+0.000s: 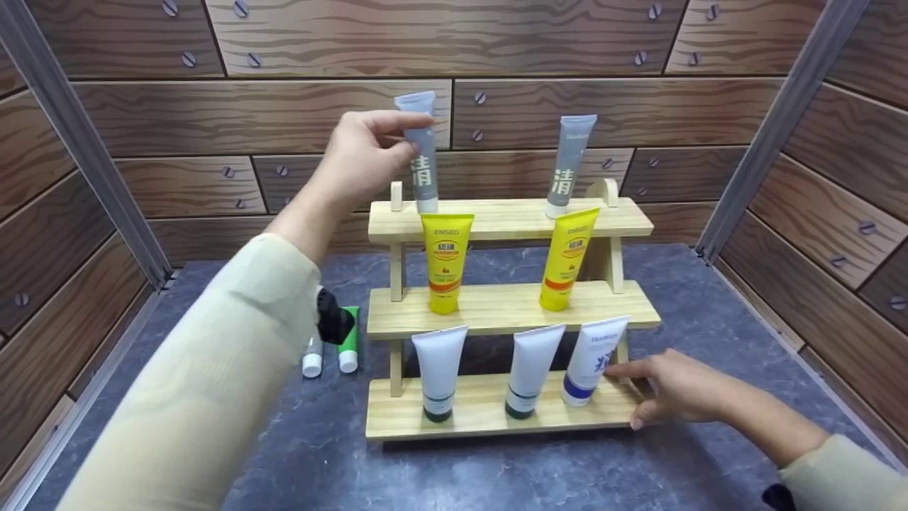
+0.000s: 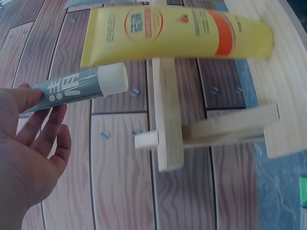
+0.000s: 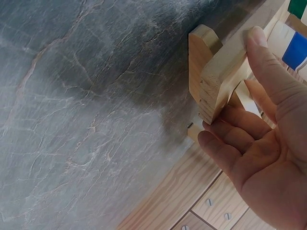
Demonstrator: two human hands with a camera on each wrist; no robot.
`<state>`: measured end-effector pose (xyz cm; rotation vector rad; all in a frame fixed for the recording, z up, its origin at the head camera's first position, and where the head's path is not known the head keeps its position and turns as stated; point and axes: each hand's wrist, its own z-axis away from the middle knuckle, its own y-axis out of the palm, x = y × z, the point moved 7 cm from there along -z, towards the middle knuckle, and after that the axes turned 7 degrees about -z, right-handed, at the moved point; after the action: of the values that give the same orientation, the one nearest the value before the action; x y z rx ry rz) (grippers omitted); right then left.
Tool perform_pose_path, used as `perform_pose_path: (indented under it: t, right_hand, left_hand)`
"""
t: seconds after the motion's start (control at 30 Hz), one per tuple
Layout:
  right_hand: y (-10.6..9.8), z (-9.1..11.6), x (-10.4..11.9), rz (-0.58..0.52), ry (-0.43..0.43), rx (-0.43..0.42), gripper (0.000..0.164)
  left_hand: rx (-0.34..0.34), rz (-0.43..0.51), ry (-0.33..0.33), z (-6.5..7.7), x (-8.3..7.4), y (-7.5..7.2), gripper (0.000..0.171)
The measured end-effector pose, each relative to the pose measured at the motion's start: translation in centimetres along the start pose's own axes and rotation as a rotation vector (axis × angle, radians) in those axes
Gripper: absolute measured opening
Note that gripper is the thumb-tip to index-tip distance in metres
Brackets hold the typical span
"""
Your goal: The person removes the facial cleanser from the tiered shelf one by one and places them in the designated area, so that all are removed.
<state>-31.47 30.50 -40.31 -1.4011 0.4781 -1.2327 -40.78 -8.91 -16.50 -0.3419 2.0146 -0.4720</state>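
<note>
My left hand (image 1: pixel 365 152) pinches a grey-blue tube (image 1: pixel 424 181) between thumb and fingers, cap downward, at the left end of the wooden rack's top shelf (image 1: pixel 496 221). In the left wrist view a gap shows between the tube's white cap (image 2: pixel 114 79) and that shelf's board (image 2: pixel 168 110). A matching grey-blue tube (image 1: pixel 572 160) stands at the shelf's right. My right hand (image 1: pixel 684 390) grips the right end of the bottom shelf (image 1: pixel 475 411), thumb on its front edge and fingers behind. Beside those fingers stands a white tube with a blue band (image 1: pixel 594 358).
Two yellow tubes (image 1: pixel 447 262) stand on the middle shelf (image 1: pixel 496 309). Two white tubes with dark green caps (image 1: pixel 440 365) share the bottom shelf. Left of the rack, a green tube (image 1: pixel 348 341) and a grey tube (image 1: pixel 312 363) lie on the dark marbled table (image 1: pixel 496 475). Plank-patterned walls enclose it.
</note>
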Motion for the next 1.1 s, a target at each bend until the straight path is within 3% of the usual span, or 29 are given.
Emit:
perform_pose_path:
  t: [0.23,0.6,1.1]
  right_hand:
    - [-0.1,-0.1,-0.1,0.035,-0.013,-0.011,0.08]
    - [-0.1,-0.2,-0.2,0.03,-0.001,0.004,0.08]
    - [-0.1,-0.2,-0.1,0.023,-0.012,0.0,0.08]
  left_hand:
    - [-0.053,-0.012,-0.005,0.4,0.5,-2.5,0.036]
    - [-0.082,-0.074,-0.008,1.5,0.9,-5.8,0.035]
    - [-0.135,-0.162,-0.04,4.3,4.5,-9.7,0.033]
